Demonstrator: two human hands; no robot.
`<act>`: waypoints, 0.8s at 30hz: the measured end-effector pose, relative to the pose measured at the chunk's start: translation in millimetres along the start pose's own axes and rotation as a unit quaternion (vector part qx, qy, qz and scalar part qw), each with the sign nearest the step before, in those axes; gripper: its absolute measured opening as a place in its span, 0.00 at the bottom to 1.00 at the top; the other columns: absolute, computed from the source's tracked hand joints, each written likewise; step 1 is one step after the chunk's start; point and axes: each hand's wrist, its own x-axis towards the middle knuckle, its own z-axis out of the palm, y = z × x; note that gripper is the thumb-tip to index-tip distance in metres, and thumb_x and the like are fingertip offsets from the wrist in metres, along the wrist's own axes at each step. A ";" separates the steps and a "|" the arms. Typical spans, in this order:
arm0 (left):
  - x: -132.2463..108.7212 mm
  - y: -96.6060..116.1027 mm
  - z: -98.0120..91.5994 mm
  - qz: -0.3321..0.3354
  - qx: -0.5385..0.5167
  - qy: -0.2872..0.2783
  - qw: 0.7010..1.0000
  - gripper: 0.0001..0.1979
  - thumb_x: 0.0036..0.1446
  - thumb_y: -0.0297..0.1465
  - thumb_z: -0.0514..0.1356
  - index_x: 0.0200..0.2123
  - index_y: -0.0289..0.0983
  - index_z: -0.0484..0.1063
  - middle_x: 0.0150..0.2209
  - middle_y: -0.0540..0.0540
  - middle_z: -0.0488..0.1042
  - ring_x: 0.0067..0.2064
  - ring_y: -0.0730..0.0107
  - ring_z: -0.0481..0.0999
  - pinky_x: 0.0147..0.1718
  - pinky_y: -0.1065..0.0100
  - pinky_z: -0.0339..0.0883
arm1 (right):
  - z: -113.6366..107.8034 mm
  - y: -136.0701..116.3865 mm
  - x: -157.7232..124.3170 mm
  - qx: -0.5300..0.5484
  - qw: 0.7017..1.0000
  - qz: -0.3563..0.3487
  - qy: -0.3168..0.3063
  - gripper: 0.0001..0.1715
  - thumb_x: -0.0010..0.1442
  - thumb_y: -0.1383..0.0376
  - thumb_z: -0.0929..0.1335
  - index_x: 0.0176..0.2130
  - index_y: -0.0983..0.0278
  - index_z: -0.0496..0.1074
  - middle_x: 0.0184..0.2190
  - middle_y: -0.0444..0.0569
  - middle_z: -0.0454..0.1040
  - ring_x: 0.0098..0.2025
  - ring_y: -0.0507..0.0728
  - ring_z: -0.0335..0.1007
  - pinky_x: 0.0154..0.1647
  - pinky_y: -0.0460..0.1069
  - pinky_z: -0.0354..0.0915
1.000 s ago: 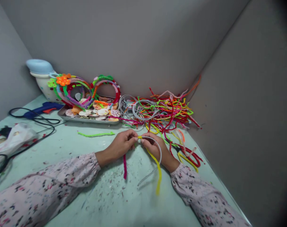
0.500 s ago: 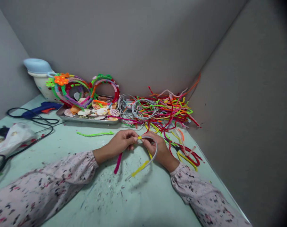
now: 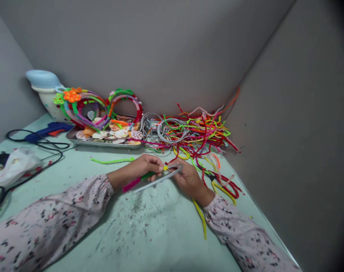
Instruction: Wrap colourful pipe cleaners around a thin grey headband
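Observation:
Both hands are over the middle of the table, close together on a bent grey wire band (image 3: 156, 182). My left hand (image 3: 146, 168) pinches the band beside a short yellow wrap. Below that hand a magenta fuzzy end (image 3: 131, 184) and a bit of green (image 3: 148, 175) stick out. My right hand (image 3: 191, 182) has its fingers closed at the band just right of the wrap. A yellow pipe cleaner (image 3: 201, 219) trails from under the right hand toward the wrist; its other end is hidden by the fingers. The band's free end points left, in front of the left hand.
A green pipe cleaner (image 3: 112, 161) lies left of the hands. Behind are a metal tray (image 3: 104, 143) of shells with colourful hoops, coiled grey wire (image 3: 160, 130) and heaped pipe cleaners (image 3: 205, 130). Scissors (image 3: 231, 187) lie right; a blue glue gun (image 3: 44, 132) with black cord lies left.
The band's free end has swung left and up, and the yellow on it no longer shows. The yellow pipe cleaner now hangs below the right wrist. The magenta end has tilted left.

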 end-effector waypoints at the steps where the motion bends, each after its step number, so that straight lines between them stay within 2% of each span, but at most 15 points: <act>1: -0.3 0.5 -1.0 -0.003 0.003 -0.004 1.000 0.06 0.45 0.29 0.63 0.28 0.32 0.71 0.22 0.49 0.72 0.18 0.78 0.67 0.18 0.74 0.59 | 0.1 -0.2 -0.4 0.001 1.000 -0.002 0.001 0.09 0.61 0.69 0.63 0.40 0.61 0.71 0.34 0.49 0.72 0.38 0.56 0.68 0.40 0.50 0.64; 10: -2.4 2.3 -4.5 -0.024 0.008 -0.013 1.000 0.06 0.46 0.29 0.62 0.29 0.32 0.73 0.24 0.48 0.73 0.19 0.80 0.67 0.18 0.76 0.59 | 0.4 -2.6 -0.8 -0.007 1.000 -0.016 0.007 0.07 0.62 0.67 0.63 0.38 0.62 0.70 0.33 0.48 0.72 0.36 0.55 0.68 0.38 0.49 0.64; 15: -2.6 6.0 -1.7 -0.028 -0.033 -0.007 0.999 0.06 0.45 0.29 0.64 0.26 0.32 0.70 0.22 0.49 0.72 0.16 0.80 0.67 0.14 0.77 0.58 | 1.6 0.6 -0.5 -0.020 0.999 -0.019 0.033 0.06 0.61 0.67 0.64 0.39 0.62 0.71 0.31 0.48 0.71 0.34 0.55 0.67 0.36 0.48 0.64; 24: -6.4 8.0 -0.8 -0.052 -0.054 -0.041 0.996 0.08 0.44 0.29 0.65 0.23 0.32 0.69 0.19 0.50 0.71 0.15 0.81 0.65 0.13 0.78 0.56 | 0.5 -0.1 -1.9 -0.008 0.998 -0.059 0.021 0.05 0.62 0.67 0.64 0.37 0.62 0.71 0.30 0.47 0.71 0.32 0.54 0.67 0.33 0.47 0.63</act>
